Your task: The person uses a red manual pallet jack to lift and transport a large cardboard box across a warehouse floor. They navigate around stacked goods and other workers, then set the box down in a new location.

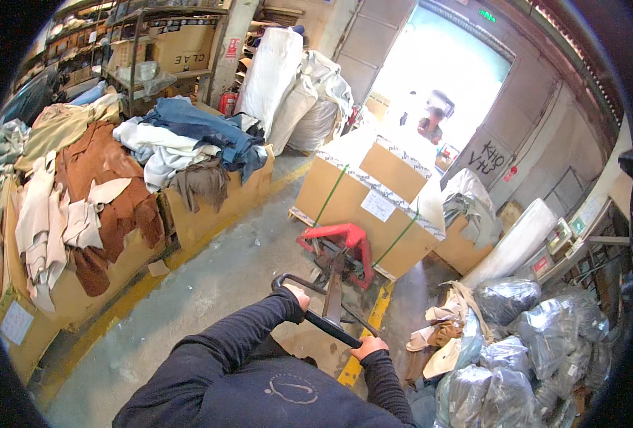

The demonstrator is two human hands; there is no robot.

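Both of my hands are closed around the black handle (323, 326) of a red pallet jack (361, 255). My left hand (299, 295) grips the handle's left end, and my right hand (369, 347) grips its right end. Ahead of the handle, the jack's red front stands against a pallet loaded with large cardboard boxes (338, 191). Green straps run down the load, and a white paper label (378, 205) is stuck on its near side. The jack's forks are hidden beneath the load.
Leather hides (95, 189) drape over cardboard bins on the left. Yellow lines (370, 321) mark the grey floor. Wrapped bundles (498, 385) pile up at the right, near a white roll (512, 242). Beyond the load is a bright doorway (466, 50), with a person (429, 128) near it.
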